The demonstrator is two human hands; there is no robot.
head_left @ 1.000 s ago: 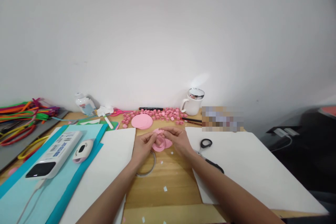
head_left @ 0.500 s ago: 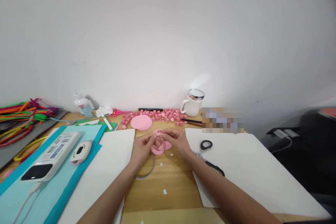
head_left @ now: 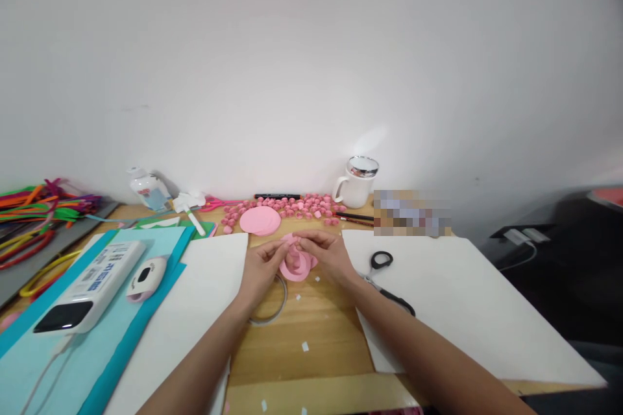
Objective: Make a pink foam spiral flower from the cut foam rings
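Observation:
Between my two hands, just above the wooden table, is a curled pink paper spiral (head_left: 298,267). My left hand (head_left: 263,269) pinches its upper left edge with thumb and forefinger. The fingertips of my right hand (head_left: 328,255) close on the paper's top from the other side. More pink paper shows behind the spiral, partly covered by my fingers. A roll of tape (head_left: 282,305) lies by my left wrist, half hidden under it. Black-handled scissors (head_left: 382,260) rest open to the right of my right wrist, on white paper.
Many small pink paper rolls (head_left: 296,207) and pink paper discs (head_left: 260,220) lie toward the wall. A white mug (head_left: 357,187) stands behind, right of them. On the left are a white bottle (head_left: 148,189), a power bank (head_left: 92,288) on blue paper and colourful pipe cleaners (head_left: 46,207).
The spiral's loops now hang more openly below my fingertips. Both hands keep their pinch in nearly the same place. The whole view has shifted slightly.

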